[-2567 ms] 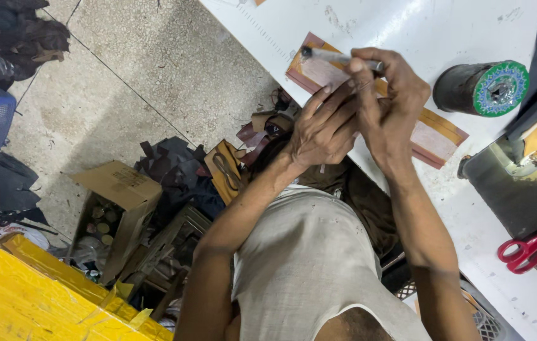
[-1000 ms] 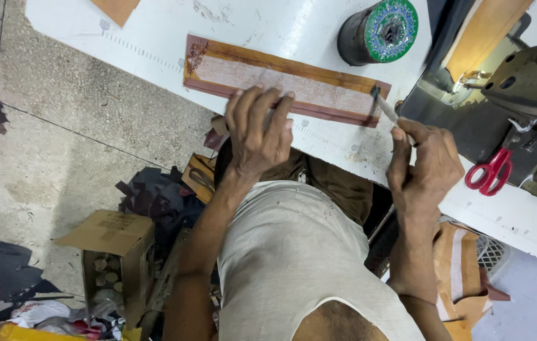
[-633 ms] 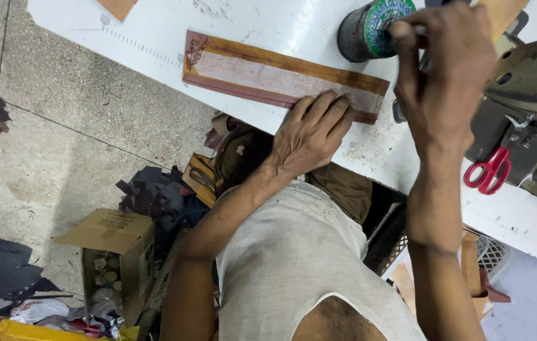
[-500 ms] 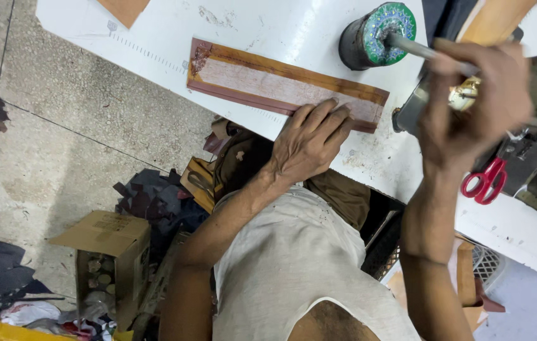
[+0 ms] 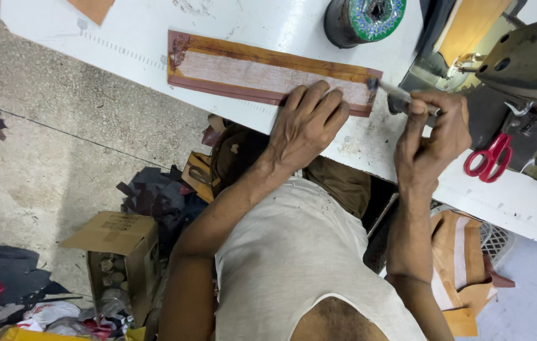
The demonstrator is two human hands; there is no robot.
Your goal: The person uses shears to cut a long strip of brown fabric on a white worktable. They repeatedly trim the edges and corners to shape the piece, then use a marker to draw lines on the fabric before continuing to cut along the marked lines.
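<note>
A long brown leather strip [image 5: 243, 69] with a paler middle band lies flat on the white table [image 5: 268, 22]. My left hand [image 5: 306, 123] presses down on its near end, fingers spread over the strip's edge. My right hand [image 5: 431, 136] grips a small brush [image 5: 390, 90] whose tip touches the strip's right end. A dark round tin [image 5: 363, 19] with a green and blue patterned top stands just beyond the strip.
Red-handled scissors [image 5: 488, 158] lie on the table to the right, beside a dark sewing machine [image 5: 527, 63]. An open cardboard box [image 5: 120, 243] and dark bags [image 5: 167, 196] sit on the concrete floor. Brown leather pieces [image 5: 461, 259] lie lower right.
My right hand lifted the brush to the tin, then came back down to the strip's right end. My left hand slid from the table edge onto the strip's near end.
</note>
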